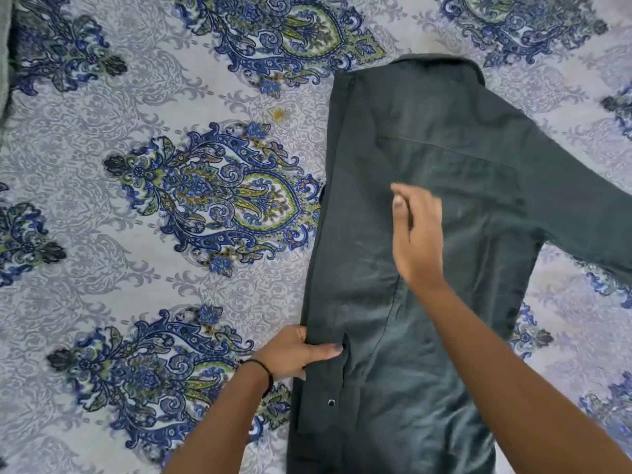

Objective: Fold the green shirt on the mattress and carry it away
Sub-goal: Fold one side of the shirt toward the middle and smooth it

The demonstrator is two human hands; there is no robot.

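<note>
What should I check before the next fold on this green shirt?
1. Left side folded in: ok, the green shirt has a straight left edge.
2. Left hand pinning that edge: ok, thumb on top.
3. Right hand free to reach: ok, open over the back; contact cannot tell.
4. Right sleeve folded in: not ok, it lies spread toward the right.
5. Collar flat: ok.
6. Hem straight: cannot tell, out of frame.
</note>
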